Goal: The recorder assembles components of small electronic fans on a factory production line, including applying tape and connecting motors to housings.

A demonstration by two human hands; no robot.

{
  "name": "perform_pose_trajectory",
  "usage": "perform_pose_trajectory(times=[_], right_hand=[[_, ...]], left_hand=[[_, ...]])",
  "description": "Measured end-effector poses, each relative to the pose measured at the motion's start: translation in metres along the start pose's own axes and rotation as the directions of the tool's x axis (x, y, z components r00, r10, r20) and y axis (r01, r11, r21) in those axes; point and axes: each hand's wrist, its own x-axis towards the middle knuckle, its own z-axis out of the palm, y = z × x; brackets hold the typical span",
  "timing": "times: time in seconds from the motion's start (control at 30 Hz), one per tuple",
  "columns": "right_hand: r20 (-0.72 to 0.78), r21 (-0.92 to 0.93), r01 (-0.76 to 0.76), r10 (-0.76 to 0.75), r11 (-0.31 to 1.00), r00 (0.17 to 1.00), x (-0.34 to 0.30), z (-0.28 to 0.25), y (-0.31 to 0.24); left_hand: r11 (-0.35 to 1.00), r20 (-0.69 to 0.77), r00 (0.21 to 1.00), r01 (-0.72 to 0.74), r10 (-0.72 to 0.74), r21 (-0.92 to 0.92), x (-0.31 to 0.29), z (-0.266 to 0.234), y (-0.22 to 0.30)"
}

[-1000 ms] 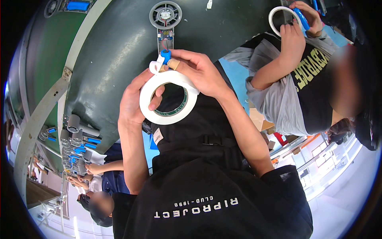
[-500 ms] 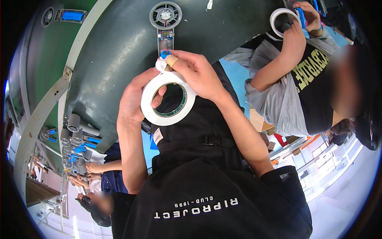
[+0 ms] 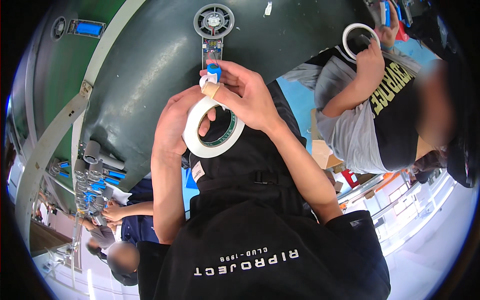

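My left hand (image 3: 172, 117) is closed on a roll of white tape (image 3: 194, 137), with fingertips showing through its middle. My right hand (image 3: 250, 97) pinches a small blue cylindrical battery (image 3: 214, 70) above the roll. White tape (image 3: 206, 79) lies against the battery's lower end, near the thumb, which wears a beige finger wrap (image 3: 210, 90). Just beyond the fingers, a grey fan unit (image 3: 213, 34) lies on the dark table, with a small circuit board (image 3: 213, 46) and thin wires running toward the battery. My fingers partly hide the unit's near end.
On the right, a co-worker's hand (image 3: 371, 62) holds another tape roll (image 3: 346, 42). A curved metal rail (image 3: 97, 65) separates the dark table (image 3: 135, 65) from a green surface bearing another unit with a blue battery (image 3: 89, 28). Several grey housings with blue batteries (image 3: 95, 182) are heaped at left.
Both hands have shifted slightly right, and the tape roll has tilted. More of the blue battery shows above my fingers. The co-worker's blue piece has moved up, away from their tape roll.
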Motion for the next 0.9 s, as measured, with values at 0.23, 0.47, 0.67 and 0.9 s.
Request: perform_pose_trajectory(times=[0.23,0.47,0.67,0.9], right_hand=[[-0.060,-0.128,0.059,-0.067,0.990,0.996,0.001,0.004,0.001],[-0.095,-0.101,0.012,-0.022,0.995,0.995,0.004,0.001,0.005],[-0.118,-0.218,0.056,-0.083,0.974,0.990,0.006,-0.001,0.011],[-0.140,-0.215,0.006,-0.037,0.977,0.989,0.006,-0.002,0.001]], left_hand=[[0.999,-0.047,0.999,-0.026,0.027,0.023,-0.001,0.006,0.001],[0.996,-0.107,0.994,-0.008,0.018,0.086,-0.002,0.015,0.002],[0.995,-0.185,0.982,0.000,0.019,0.098,-0.008,0.023,0.003],[0.992,-0.203,0.978,-0.016,0.041,0.125,-0.018,0.029,-0.006]])
